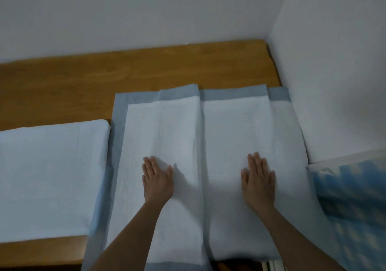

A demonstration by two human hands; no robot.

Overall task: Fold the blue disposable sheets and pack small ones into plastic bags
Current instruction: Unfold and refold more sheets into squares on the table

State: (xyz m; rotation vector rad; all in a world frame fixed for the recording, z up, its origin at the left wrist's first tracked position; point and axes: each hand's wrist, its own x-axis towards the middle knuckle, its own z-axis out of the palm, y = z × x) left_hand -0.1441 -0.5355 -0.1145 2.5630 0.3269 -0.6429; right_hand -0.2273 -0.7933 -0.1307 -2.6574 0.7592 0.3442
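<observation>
- A plain room in a home, by the look of it.
- Bare white walls (167, 9) meet in a corner.
- A wooden tabletop (125, 70) stands against them.
- A blue checked cloth (355, 197) lies at the right.

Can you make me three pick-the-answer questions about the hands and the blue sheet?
1. Where is the folded stack?
A. left of the sheet
B. on the wall
C. under the right hand

2. What colour is the border of the sheet?
A. red
B. blue
C. green

3. How do the left hand and right hand lie?
A. fists
B. pinching a bag
C. flat, fingers straight

Answers: A, the stack sits beside the sheet's left edge on the wooden table. B, a blue band frames the white padding. C, both palms press flat on the sheet.
</observation>
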